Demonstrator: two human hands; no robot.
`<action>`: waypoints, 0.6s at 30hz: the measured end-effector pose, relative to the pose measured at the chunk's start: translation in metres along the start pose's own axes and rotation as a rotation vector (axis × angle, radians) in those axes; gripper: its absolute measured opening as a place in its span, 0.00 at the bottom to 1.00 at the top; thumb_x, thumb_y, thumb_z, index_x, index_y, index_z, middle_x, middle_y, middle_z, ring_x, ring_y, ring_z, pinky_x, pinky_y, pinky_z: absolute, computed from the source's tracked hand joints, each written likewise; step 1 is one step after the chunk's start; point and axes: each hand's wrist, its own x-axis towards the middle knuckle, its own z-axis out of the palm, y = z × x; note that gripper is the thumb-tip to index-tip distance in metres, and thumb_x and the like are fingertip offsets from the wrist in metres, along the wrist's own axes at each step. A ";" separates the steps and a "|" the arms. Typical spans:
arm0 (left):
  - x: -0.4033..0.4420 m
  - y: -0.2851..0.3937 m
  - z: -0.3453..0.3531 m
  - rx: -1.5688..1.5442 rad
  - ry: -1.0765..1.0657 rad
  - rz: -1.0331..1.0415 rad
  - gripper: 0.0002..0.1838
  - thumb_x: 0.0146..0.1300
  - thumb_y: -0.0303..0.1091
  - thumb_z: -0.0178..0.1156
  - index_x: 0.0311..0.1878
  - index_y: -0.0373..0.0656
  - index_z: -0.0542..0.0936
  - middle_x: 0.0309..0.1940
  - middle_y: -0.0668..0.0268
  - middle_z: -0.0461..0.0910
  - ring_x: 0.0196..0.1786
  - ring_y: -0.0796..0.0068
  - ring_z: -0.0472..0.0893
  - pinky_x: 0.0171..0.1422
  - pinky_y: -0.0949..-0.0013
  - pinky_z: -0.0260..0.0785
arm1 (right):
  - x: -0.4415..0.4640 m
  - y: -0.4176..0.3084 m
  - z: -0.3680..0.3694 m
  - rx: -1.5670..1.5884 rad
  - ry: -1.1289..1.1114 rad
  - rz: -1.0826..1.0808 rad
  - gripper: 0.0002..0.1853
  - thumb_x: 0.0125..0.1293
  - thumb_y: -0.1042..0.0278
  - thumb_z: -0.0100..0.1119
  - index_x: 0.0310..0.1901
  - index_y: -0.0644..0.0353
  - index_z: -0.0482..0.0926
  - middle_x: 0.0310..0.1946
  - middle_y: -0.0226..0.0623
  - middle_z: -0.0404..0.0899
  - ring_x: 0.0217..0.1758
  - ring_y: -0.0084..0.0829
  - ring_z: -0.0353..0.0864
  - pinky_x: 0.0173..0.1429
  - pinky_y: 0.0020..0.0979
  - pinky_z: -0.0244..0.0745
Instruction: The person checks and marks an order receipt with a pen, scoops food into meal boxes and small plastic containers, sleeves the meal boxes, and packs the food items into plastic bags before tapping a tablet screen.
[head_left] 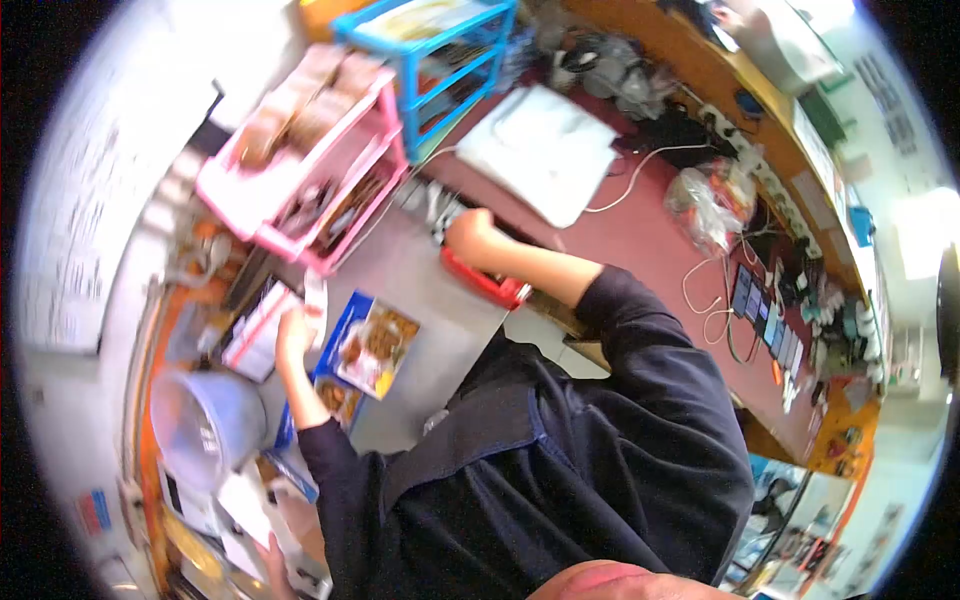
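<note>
My left hand (295,335) is at the left of the grey worktop (430,330), its fingers bent around or against a small white piece (315,295); blur hides the exact grip. Close beside it lies a white box with a red stripe (258,330). Blue packs with food pictures (375,345) lie to the right of this hand and under its forearm. My right hand (470,235) is closed at the far end of a long red object (485,280), whose kind I cannot make out. Whether the fingers grip it or something small is hidden.
A pink rack (325,265) with brown packs on top and a blue rack (410,100) stand behind. A white flat board (540,150) lies on the reddish table (640,220), with cables and plastic bags. A bucket (205,425) stands left; another person's hand (272,565) shows below.
</note>
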 end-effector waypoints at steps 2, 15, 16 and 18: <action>0.027 -0.024 0.012 0.077 -0.270 -0.072 0.17 0.47 0.23 0.54 0.39 0.49 0.85 0.36 0.58 0.83 0.43 0.64 0.82 0.51 0.64 0.72 | 0.019 -0.003 0.000 0.010 0.003 -0.067 0.08 0.51 0.64 0.62 0.34 0.50 0.85 0.38 0.35 0.83 0.43 0.33 0.82 0.36 0.39 0.77; -0.011 0.115 -0.035 0.128 0.410 -0.261 0.12 0.61 0.30 0.58 0.26 0.29 0.78 0.22 0.51 0.73 0.27 0.56 0.72 0.34 0.57 0.63 | 0.022 0.434 0.049 0.273 0.505 0.887 0.12 0.57 0.69 0.51 0.39 0.65 0.80 0.40 0.57 0.78 0.46 0.48 0.79 0.43 0.46 0.77; -0.011 0.126 -0.024 0.179 0.522 -0.286 0.14 0.63 0.31 0.56 0.26 0.29 0.77 0.22 0.52 0.71 0.27 0.57 0.70 0.33 0.58 0.61 | 0.032 0.472 0.045 0.490 0.531 0.875 0.11 0.58 0.70 0.50 0.37 0.65 0.79 0.40 0.56 0.77 0.44 0.49 0.79 0.44 0.46 0.76; -0.002 0.168 0.003 0.139 0.679 -0.330 0.12 0.65 0.30 0.54 0.30 0.30 0.77 0.25 0.52 0.70 0.29 0.58 0.70 0.32 0.58 0.61 | 0.103 0.557 0.083 0.566 0.799 0.731 0.11 0.60 0.67 0.52 0.39 0.63 0.80 0.40 0.53 0.78 0.45 0.51 0.78 0.46 0.44 0.74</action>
